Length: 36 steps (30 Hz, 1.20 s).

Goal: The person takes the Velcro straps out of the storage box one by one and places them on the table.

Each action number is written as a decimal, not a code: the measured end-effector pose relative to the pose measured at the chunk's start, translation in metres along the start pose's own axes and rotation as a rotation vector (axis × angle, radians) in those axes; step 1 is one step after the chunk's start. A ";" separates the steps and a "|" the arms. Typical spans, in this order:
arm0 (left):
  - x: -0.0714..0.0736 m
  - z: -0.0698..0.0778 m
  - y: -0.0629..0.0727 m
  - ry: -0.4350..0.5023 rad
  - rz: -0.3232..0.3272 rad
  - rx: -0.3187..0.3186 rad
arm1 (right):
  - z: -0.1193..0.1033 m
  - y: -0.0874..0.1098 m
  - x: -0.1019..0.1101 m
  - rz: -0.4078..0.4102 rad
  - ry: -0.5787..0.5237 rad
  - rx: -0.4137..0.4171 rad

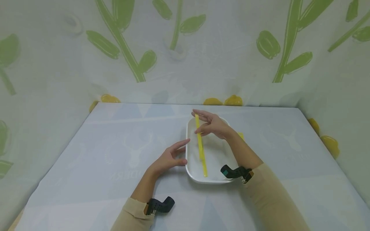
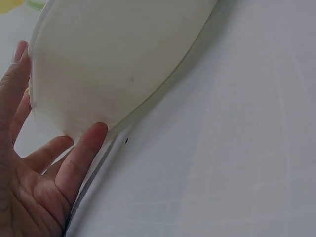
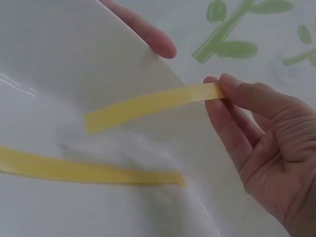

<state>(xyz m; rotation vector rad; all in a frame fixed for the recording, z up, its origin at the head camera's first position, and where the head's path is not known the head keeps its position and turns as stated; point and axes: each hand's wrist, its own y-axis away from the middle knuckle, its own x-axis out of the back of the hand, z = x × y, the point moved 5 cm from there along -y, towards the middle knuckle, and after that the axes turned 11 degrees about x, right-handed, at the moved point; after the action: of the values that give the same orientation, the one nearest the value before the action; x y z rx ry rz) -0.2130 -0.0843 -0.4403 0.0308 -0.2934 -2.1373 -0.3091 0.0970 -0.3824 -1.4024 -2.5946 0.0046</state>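
A white rectangular tray with rounded corners sits on the table. My right hand is over its far part, thumb and fingers pinching one end of a yellow strip. The strip's other end hangs loose above the tray. A second yellow strip lies in the tray, overlapped by the held one in the head view. My left hand is at the tray's left side, fingers spread. In the left wrist view its thumb touches the tray's outer wall and a fingertip lies at the rim.
Another yellow piece shows past the tray's right side, partly hidden by my right forearm. A pale patterned cloth covers the table. Behind it hangs a white backdrop with green leaf prints. Both wrists carry black cameras.
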 end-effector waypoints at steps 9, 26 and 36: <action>-0.003 0.001 0.001 0.007 0.007 -0.014 | -0.007 0.005 0.004 -0.035 -0.043 0.089; -0.003 -0.001 0.001 0.002 0.019 -0.026 | -0.049 0.013 0.021 -0.095 -0.044 0.185; -0.001 0.000 0.002 -0.011 0.027 -0.018 | -0.066 0.019 0.038 -0.082 0.040 0.200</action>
<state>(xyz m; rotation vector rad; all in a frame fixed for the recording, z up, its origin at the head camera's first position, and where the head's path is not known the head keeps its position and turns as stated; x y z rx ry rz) -0.2111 -0.0840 -0.4397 0.0050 -0.2789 -2.1142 -0.3021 0.1328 -0.3128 -1.2142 -2.5355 0.2159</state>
